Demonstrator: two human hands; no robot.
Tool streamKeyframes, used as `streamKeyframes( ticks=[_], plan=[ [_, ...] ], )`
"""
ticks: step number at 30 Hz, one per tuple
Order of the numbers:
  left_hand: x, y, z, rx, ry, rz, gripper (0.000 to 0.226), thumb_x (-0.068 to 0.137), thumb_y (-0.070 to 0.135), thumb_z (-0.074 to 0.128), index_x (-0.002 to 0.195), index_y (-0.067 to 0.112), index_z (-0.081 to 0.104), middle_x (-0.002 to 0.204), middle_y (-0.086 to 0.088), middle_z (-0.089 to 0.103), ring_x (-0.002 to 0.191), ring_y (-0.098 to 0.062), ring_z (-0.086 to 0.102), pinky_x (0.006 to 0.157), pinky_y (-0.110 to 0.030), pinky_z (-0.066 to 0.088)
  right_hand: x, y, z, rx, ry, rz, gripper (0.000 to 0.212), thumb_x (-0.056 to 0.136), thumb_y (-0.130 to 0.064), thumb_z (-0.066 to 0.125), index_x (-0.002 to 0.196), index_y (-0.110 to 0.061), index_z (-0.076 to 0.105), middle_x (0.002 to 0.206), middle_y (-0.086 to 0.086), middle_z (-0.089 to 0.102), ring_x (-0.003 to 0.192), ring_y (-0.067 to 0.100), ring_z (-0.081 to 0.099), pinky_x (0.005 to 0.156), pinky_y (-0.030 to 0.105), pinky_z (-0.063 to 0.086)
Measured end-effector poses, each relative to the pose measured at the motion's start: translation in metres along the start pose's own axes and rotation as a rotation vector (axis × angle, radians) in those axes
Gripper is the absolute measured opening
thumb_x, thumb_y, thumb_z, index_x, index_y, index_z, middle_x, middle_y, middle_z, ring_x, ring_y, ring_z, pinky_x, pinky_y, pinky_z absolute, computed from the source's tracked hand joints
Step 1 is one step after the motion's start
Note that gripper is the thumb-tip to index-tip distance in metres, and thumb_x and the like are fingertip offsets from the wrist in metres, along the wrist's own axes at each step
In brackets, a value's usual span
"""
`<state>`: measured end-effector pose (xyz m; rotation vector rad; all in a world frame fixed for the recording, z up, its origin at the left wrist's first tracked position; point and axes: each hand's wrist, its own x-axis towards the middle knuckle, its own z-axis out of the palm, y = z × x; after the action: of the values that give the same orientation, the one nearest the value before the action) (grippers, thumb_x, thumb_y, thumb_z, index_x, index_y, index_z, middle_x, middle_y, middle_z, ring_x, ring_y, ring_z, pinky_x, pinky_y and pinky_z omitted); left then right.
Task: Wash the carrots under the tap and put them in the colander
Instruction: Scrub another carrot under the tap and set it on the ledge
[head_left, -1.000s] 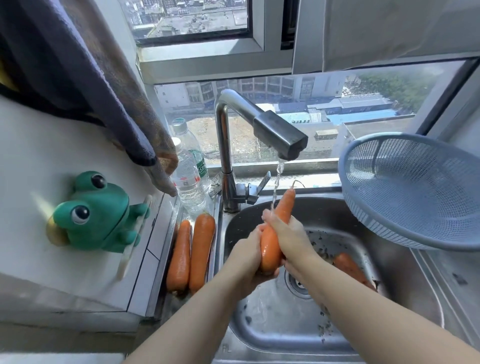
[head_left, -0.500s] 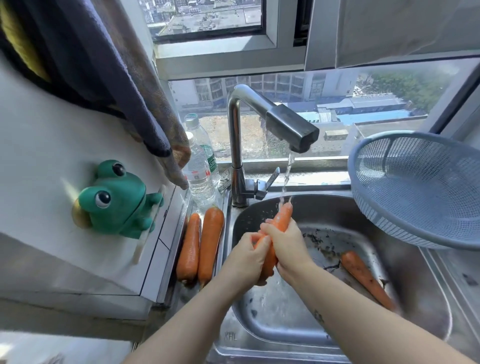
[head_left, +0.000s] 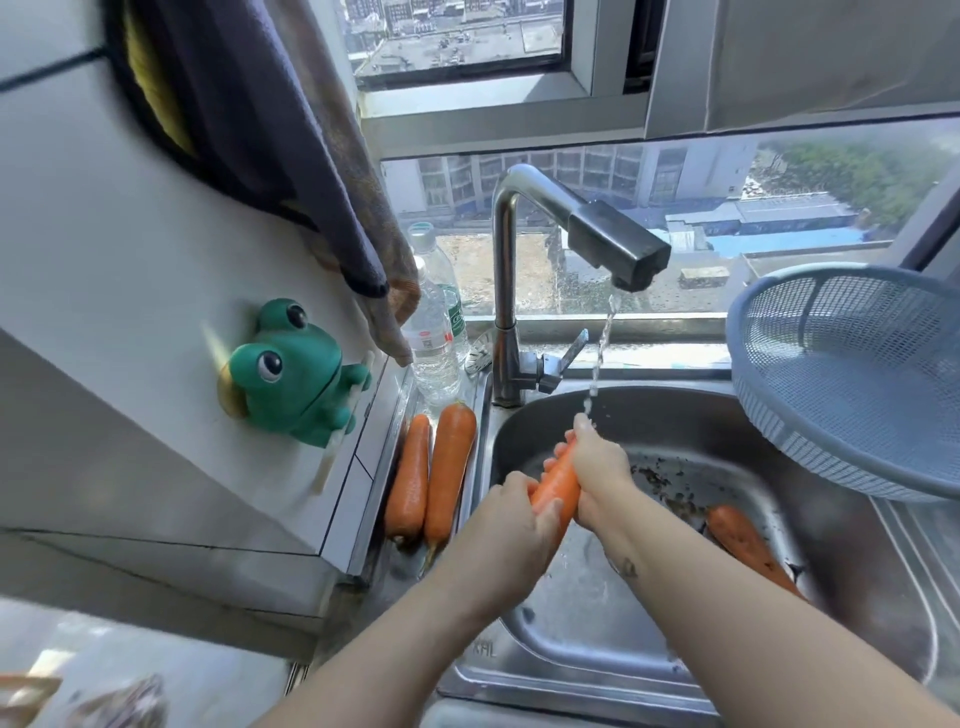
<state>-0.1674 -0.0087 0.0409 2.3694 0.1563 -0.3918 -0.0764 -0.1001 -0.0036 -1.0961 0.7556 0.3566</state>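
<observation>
Over the steel sink (head_left: 852, 561) I hold one orange carrot (head_left: 557, 486) in both hands. My left hand (head_left: 514, 530) grips its lower end and my right hand (head_left: 597, 467) is wrapped round its upper part, hiding the tip. Water from the tap (head_left: 613, 239) falls in a thin stream onto my right hand's fingers. Two more carrots (head_left: 434, 478) lie side by side on the ledge left of the sink. Another carrot (head_left: 743, 545) lies in the basin to the right. The blue mesh colander (head_left: 852, 374) sits tilted at the sink's right rim.
A green frog holder (head_left: 291, 371) sticks to the white wall on the left. Two plastic bottles (head_left: 436, 332) stand behind the ledge carrots. Dark cloths (head_left: 291, 156) hang above them. Dirt specks lie in the basin. The window sill runs behind the tap.
My right hand has slid up the carrot and now covers its tip under the stream. The view has shifted so the scene sits further right and lower.
</observation>
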Motion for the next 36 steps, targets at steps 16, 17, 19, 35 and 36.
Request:
streamKeyframes(
  ticks=[16, 17, 19, 35, 36],
  plan=[
    [0.034, 0.007, -0.006, -1.428, -0.453, -0.642, 0.057, 0.09, 0.04, 0.061, 0.123, -0.005, 0.049, 0.08, -0.018, 0.065, 0.055, -0.022, 0.065, 0.036, -0.021, 0.049, -0.016, -0.031, -0.026, 0.299, -0.595, 0.08, 0.016, 0.079, -0.019, 0.066, 0.069, -0.016, 0.054, 0.057, -0.002, 0.053, 0.058, 0.014, 0.055, 0.071, 0.034, 0.049],
    [0.036, 0.006, -0.006, -1.424, -0.427, -0.633, 0.057, 0.088, 0.04, 0.063, 0.122, -0.004, 0.049, 0.083, -0.02, 0.065, 0.059, -0.024, 0.067, 0.038, -0.022, 0.05, -0.015, -0.034, -0.027, 0.272, -0.549, 0.071, 0.013, 0.081, -0.017, 0.066, 0.075, -0.015, 0.055, 0.059, -0.001, 0.054, 0.06, 0.016, 0.057, 0.071, 0.035, 0.05],
    [0.042, 0.006, -0.005, -1.409, -0.313, -0.597, 0.049, 0.087, 0.035, 0.066, 0.118, 0.0, 0.051, 0.093, -0.023, 0.065, 0.067, -0.026, 0.069, 0.041, -0.022, 0.053, -0.012, -0.036, -0.027, 0.294, -0.369, 0.023, 0.014, 0.086, -0.015, 0.067, 0.089, -0.011, 0.054, 0.065, 0.003, 0.057, 0.064, 0.019, 0.06, 0.068, 0.036, 0.052],
    [0.075, 0.0, 0.013, -0.908, 0.117, -0.064, 0.034, 0.094, 0.039, 0.053, 0.105, 0.007, 0.058, 0.083, -0.012, 0.064, 0.059, -0.021, 0.067, 0.057, -0.031, 0.054, -0.027, -0.064, -0.075, -0.771, -0.326, -0.045, 0.052, 0.097, -0.05, 0.043, 0.107, -0.002, 0.06, 0.094, 0.014, 0.071, 0.08, 0.021, 0.068, 0.073, 0.036, 0.058],
    [0.079, -0.003, 0.009, -0.863, 0.124, -0.061, 0.038, 0.096, 0.041, 0.05, 0.105, 0.006, 0.057, 0.081, -0.012, 0.063, 0.055, -0.02, 0.066, 0.055, -0.031, 0.053, -0.032, -0.067, -0.078, -0.963, -0.322, -0.216, 0.04, 0.098, -0.039, 0.049, 0.101, -0.002, 0.065, 0.087, 0.008, 0.071, 0.07, 0.013, 0.065, 0.066, 0.026, 0.057]
  ],
)
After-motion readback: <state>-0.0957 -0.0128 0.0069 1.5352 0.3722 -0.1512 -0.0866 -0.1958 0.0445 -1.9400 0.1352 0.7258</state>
